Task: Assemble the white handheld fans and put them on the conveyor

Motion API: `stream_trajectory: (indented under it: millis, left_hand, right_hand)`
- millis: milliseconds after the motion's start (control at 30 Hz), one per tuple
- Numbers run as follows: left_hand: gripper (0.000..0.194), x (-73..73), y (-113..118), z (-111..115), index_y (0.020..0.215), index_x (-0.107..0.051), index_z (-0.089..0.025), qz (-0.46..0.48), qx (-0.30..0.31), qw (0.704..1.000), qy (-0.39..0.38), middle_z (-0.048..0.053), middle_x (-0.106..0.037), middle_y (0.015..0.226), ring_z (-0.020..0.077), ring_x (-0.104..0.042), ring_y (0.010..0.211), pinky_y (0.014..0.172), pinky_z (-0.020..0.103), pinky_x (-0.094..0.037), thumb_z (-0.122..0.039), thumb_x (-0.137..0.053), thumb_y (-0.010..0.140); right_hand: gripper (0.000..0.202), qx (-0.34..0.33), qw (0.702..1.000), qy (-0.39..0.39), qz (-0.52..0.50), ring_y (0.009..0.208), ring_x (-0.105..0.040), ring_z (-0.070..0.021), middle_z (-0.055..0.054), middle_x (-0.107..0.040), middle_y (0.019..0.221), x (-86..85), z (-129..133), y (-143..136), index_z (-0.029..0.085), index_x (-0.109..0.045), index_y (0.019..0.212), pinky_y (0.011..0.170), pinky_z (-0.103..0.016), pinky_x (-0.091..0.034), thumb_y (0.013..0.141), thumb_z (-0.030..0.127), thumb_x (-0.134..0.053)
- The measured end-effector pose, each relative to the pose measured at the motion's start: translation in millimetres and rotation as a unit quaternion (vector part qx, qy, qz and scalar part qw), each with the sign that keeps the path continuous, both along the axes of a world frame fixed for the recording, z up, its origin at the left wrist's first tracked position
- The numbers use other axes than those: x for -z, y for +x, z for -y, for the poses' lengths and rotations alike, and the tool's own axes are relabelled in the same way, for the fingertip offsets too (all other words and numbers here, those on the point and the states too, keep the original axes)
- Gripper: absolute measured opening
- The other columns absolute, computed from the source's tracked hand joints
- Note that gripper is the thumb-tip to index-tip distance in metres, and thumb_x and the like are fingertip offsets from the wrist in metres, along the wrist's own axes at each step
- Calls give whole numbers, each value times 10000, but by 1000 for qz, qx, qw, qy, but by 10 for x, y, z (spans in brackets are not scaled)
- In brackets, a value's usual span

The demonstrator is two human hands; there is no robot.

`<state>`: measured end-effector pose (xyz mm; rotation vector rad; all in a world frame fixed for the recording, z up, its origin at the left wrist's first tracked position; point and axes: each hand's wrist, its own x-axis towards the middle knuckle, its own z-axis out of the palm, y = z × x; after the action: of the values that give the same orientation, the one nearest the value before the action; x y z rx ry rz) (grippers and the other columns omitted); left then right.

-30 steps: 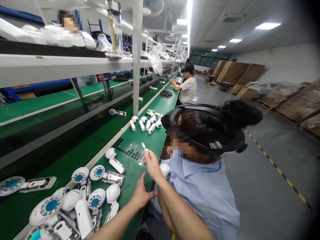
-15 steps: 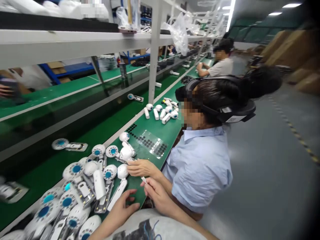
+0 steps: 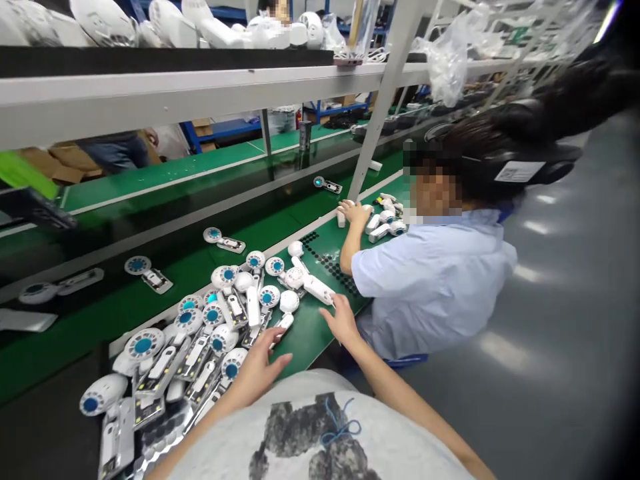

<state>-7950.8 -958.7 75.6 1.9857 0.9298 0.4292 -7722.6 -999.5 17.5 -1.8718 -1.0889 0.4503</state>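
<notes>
My left hand (image 3: 261, 363) is open, thumb spread, its fingertips at the white handle of a handheld fan (image 3: 285, 325) on the near side of a pile. Slightly farther right, my right hand (image 3: 345, 321) has its thumb and fingers apart around the end of another white handheld fan (image 3: 318, 289); the fingertips seem to touch the handle without closing on it. Left of both hands lies the pile of fan units, many with blue round centres, such as a fan head (image 3: 143, 345). Several have uncovered handles showing inner parts, including an opened handle (image 3: 161, 367).
Beside me on the right, a co-worker in a blue shirt (image 3: 425, 273) reaches a hand (image 3: 356, 217) toward more white fans (image 3: 385, 223). Black round discs (image 3: 333, 267) lie on the green bench. Fan units (image 3: 150, 275) lie on the green conveyor. A shelf post (image 3: 377, 113) rises behind.
The view has swung left. My right hand no longer shows the small white piece and is now at a fan handle. The co-worker's hand has moved from beside mine to the farther fans.
</notes>
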Motion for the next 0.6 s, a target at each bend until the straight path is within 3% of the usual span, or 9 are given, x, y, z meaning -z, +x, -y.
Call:
stream_trajectory:
  millis: [133, 200, 267, 333, 433, 533, 600]
  left_hand:
    - [423, 133, -39, 20, 1120, -509, -192, 7, 12, 1000, -5, 112, -495, 1163, 223, -542, 976, 760, 345, -473, -347, -562, 731]
    - [426, 186, -81, 32, 1125, -507, -195, 16, 14, 1000, -15, 110, -493, 1166, 226, -542, 987, 755, 340, -476, -360, -565, 736]
    - [430, 150, -145, 8, 1126, -507, -199, 33, -8, 999, -27, 108, -493, 1172, 236, -530, 1020, 761, 340, -478, -379, -568, 741]
    - [460, -8, -219, -90, 1143, -496, -199, 48, -56, 996, -48, 112, -501, 1168, 247, -520, 1043, 782, 352, -475, -401, -578, 737]
    - [539, -414, -300, -430, 1189, -463, -224, 69, -151, 983, -77, 103, -514, 1169, 248, -515, 1055, 839, 375, -454, -417, -619, 711]
    - [513, -805, -280, -1006, 1130, -495, -231, 141, -246, 957, -67, 80, -500, 1201, 228, -488, 1089, 894, 369, -421, -383, -671, 673]
    - [464, -948, -188, -1471, 1056, -513, -208, 194, -298, 930, -91, 77, -499, 1183, 208, -495, 1062, 885, 357, -426, -323, -702, 649]
  right_hand:
    - [533, 14, 998, -41, 53, 1123, -466, -258, -123, -430, 1275, 44, -240, 179, 177, -475, 1183, 950, -382, -361, 678, 215, -641]
    - [552, 2, 996, -59, 68, 1130, -470, -257, -104, -480, 1252, 59, -313, 257, 189, -485, 1182, 949, -374, -360, 662, 220, -670]
    - [531, -19, 994, -75, 75, 1096, -503, -256, -88, -547, 1184, 68, -362, 314, 199, -514, 1149, 926, -365, -376, 649, 223, -692]
    - [494, -43, 992, -88, 78, 1045, -536, -255, -81, -587, 1119, 76, -394, 350, 198, -542, 1101, 896, -355, -389, 637, 228, -708]
    - [457, -74, 989, -105, 79, 989, -552, -260, -86, -598, 1053, 91, -433, 357, 183, -568, 1028, 854, -352, -397, 613, 284, -731]
    - [463, -99, 985, -119, 72, 922, -558, -251, -78, -586, 995, 105, -479, 310, 175, -571, 966, 797, -341, -408, 586, 382, -735]
    - [474, -114, 984, -122, 63, 878, -562, -241, -72, -580, 978, 115, -498, 268, 175, -566, 947, 765, -331, -411, 572, 414, -731]
